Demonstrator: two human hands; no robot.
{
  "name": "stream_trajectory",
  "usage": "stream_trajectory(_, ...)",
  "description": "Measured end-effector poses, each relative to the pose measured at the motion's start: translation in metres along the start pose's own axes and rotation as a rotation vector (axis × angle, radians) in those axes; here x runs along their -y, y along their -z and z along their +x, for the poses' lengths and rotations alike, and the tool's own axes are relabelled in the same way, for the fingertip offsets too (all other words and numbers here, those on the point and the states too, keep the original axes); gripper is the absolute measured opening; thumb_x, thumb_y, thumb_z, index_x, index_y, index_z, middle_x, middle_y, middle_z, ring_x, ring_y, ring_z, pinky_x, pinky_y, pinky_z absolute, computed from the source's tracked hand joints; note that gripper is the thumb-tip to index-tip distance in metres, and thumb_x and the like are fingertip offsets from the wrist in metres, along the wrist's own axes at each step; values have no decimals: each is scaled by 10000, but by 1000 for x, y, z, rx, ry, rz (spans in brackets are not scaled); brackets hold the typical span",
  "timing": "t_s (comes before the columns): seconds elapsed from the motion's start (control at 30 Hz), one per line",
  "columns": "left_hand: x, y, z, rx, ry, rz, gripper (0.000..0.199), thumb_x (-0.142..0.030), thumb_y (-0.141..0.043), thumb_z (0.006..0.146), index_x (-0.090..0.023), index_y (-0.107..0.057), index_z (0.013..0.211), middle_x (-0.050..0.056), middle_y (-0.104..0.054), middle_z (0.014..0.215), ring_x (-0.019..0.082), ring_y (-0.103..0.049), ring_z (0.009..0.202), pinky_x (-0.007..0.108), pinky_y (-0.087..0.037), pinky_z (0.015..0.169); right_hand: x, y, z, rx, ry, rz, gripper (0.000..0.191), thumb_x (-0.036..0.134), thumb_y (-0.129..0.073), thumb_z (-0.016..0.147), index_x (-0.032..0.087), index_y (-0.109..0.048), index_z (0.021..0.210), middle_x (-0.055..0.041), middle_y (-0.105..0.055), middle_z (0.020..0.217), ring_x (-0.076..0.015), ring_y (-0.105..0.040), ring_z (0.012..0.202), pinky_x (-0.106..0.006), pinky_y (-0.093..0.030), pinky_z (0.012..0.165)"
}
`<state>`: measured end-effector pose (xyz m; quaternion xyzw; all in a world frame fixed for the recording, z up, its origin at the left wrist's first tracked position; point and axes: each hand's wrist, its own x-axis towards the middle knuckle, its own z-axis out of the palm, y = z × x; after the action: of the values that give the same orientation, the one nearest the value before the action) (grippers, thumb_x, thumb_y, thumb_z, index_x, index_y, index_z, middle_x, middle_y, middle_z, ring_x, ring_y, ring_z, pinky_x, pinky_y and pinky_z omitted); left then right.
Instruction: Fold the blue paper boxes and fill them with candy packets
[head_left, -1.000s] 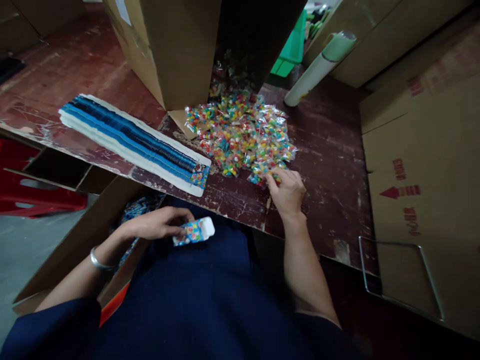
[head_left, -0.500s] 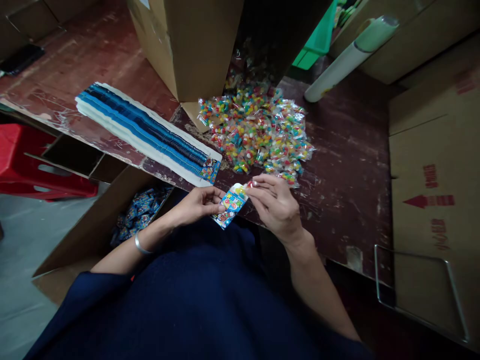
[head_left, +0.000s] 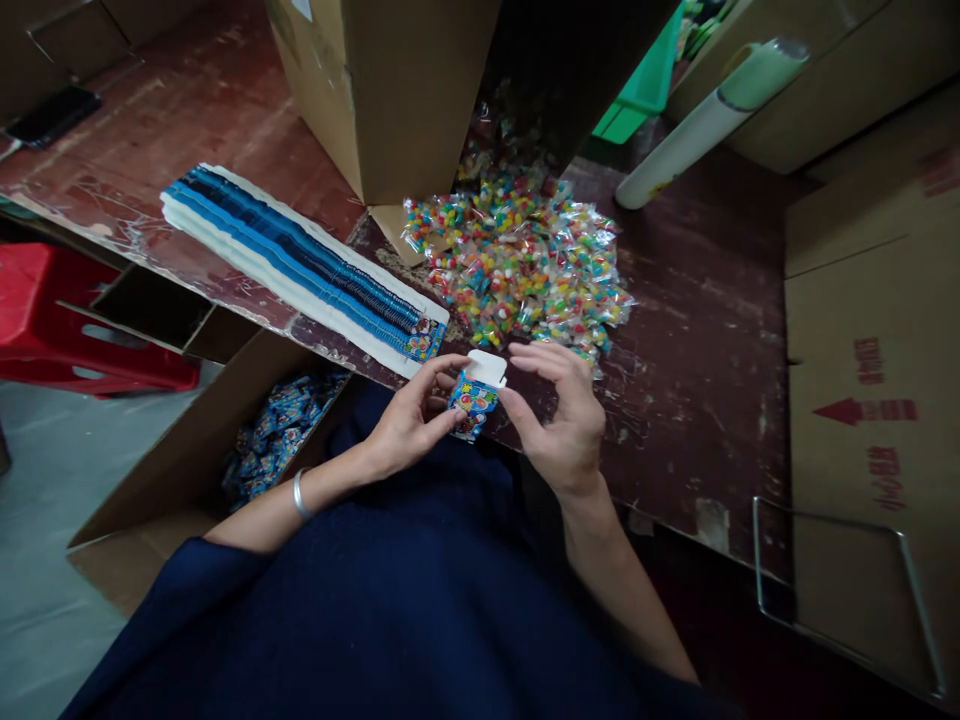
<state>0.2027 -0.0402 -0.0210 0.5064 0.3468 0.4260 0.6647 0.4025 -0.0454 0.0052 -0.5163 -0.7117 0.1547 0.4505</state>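
Note:
A small blue printed box (head_left: 474,398) is upright between my hands, its white top flap raised. My left hand (head_left: 416,415) grips it by its left side and lower front, thumb on the printed face. At the box's right edge is my right hand (head_left: 562,415), fingers apart, the thumb by the top corner and nothing held between them. Beyond it lies a heap of clear packets of coloured candy (head_left: 525,265). A long row of flat blue and white boxes (head_left: 300,260) rests on the table to the left.
A cardboard carton (head_left: 405,100) stands behind the candy on the dark red table (head_left: 697,340). Below left, an open carton holds blue packs (head_left: 281,430). A red stool (head_left: 45,320), a white roll (head_left: 675,150), a green crate (head_left: 637,100) and a wire handle (head_left: 847,520) are around.
The candy packet that was at the box's mouth between my right fingers no longer shows. My right fingers have spread, and the box is turned more upright with its white flap visible.

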Motion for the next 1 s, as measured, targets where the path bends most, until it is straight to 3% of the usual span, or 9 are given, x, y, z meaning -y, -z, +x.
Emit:
stream_trajectory(0.1,0,0,0,20,8,-33,458,-395,-762,901,-225,-554,1272,60,-656,1106,145,-660,886,289,-592,816,-1,-11,-12,27,-158,179,256,325,-768,909,281,-738,1160,-90,-693,1373,-304,-665,1279,-534,-555,1110)
stream_trajectory(0.27,5,1,2,10,16,-77,399,-411,-820,849,-188,-584,1081,33,-623,1006,125,-615,842,227,-550,726,3,-33,-25,-7,-380,443,115,342,-739,941,234,-739,980,-85,-740,1217,-234,-753,1075,-381,-639,915)
stream_trajectory(0.33,5,1,3,-23,14,-79,446,-417,-844,824,-200,-564,1095,24,-604,1003,126,-608,853,215,-544,715,4,-38,-24,-54,-378,447,125,351,-741,940,230,-711,932,-76,-755,1137,-224,-759,1027,-367,-636,887)
stream_trajectory(0.47,2,1,1,-54,25,-129,546,-408,-861,806,-244,-478,1160,-3,-585,1000,88,-600,765,195,-530,678,7,-40,-16,-140,-350,461,242,379,-793,899,250,-649,1045,-34,-764,965,-205,-758,914,-360,-625,862)
stream_trajectory(0.6,2,6,-5,-77,-12,-12,497,-352,-813,858,-238,-490,1219,21,-587,1044,112,-626,843,216,-557,737,11,-34,-5,5,-363,470,248,451,-788,889,236,-672,846,-32,-739,886,-193,-715,842,-335,-609,793)
stream_trajectory(0.77,0,18,-10,-37,-85,234,499,-228,-712,918,-242,-523,1379,63,-642,1099,193,-662,999,319,-587,879,8,-29,5,107,-536,502,234,429,-846,810,226,-732,834,-13,-730,802,-169,-662,705,-287,-568,614)
stream_trajectory(0.9,-4,23,-11,33,-87,241,545,-205,-681,939,-240,-526,1459,81,-675,1164,205,-674,1046,330,-594,907,5,-28,9,130,-500,510,193,375,-845,803,218,-736,775,-21,-746,836,-172,-677,744,-297,-572,668)
stream_trajectory(1.0,-6,21,-12,51,-64,187,459,-243,-691,944,-227,-601,1395,102,-688,1254,210,-685,1071,324,-604,904,9,-27,7,135,-388,451,227,368,-787,876,221,-710,721,-25,-740,860,-179,-689,792,-323,-576,745)
